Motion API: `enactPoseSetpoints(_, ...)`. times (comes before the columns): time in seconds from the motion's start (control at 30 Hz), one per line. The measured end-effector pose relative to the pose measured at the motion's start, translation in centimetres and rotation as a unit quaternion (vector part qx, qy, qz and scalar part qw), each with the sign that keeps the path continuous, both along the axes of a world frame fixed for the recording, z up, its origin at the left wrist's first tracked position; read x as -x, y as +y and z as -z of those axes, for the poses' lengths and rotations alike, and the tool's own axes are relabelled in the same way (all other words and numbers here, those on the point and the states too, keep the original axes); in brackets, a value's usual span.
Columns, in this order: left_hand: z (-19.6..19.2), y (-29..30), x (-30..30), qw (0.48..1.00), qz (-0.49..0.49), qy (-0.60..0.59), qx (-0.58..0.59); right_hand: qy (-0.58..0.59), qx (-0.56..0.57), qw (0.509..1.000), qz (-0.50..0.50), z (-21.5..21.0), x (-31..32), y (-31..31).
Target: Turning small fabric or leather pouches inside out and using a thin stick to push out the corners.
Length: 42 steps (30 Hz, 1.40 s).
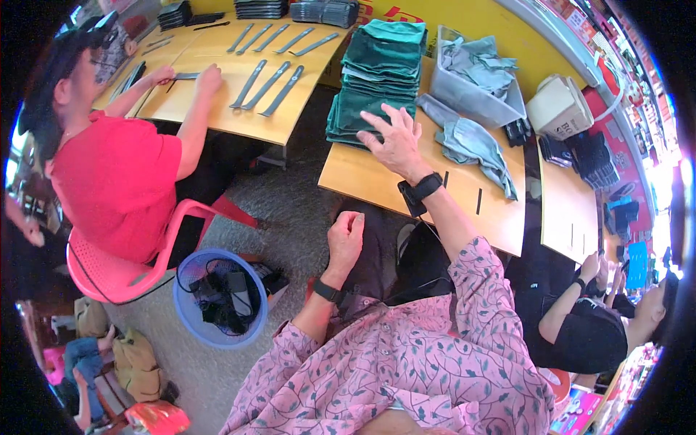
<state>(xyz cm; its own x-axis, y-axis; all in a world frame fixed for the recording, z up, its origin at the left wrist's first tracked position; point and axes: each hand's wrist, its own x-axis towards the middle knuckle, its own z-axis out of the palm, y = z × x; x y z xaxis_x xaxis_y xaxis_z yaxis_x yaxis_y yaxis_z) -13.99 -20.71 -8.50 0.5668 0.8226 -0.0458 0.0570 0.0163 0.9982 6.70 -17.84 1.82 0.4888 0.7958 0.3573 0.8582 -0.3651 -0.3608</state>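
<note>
My right hand [394, 141] is open, its fingers spread over the front edge of a tall stack of green folded cloth pieces [380, 69]. Whether the fingertips touch the cloth, I cannot tell. A crumpled grey-green cloth [475, 145] lies on the table just right of that hand. My left hand [344, 243] hovers off the table's near left side, above my lap, with its fingers curled in; nothing shows in them. Both wrists wear dark bands, and a small black device hangs at the right one.
A grey plastic bin [475, 94] of cloths stands behind the table [420, 174]. Left of me, a person in red [123, 181] handles a strip at another table with dark straps [272, 87]. A blue basket [221, 297] of cables sits on the floor. Another person works at right.
</note>
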Motion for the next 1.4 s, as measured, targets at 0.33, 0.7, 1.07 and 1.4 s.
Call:
enactPoseSetpoints(0.33, 0.5, -0.2, -0.4, 1.000, 0.006, 0.008, -0.014, -0.085, -0.031, 0.960, 0.266, 3.9, -12.3, -11.3)
enactPoseSetpoints(0.7, -0.8, -0.2, -0.1, 0.999, 0.001, 0.035, -0.002, -0.037, 0.142, 0.952, 0.270, 2.4, -13.0, -14.4)
enactPoseSetpoints(1.07, -1.6, -0.3, 0.3, 0.998, 0.012, 0.022, 0.059, -0.062, -0.119, 0.954, 0.267, -4.3, -10.4, -17.4)
enactPoseSetpoints(1.4, -3.9, -2.0, 0.2, 0.940, 0.198, -0.188, 0.205, 0.253, -0.283, 0.915, 0.138, -10.1, 2.4, -18.6)
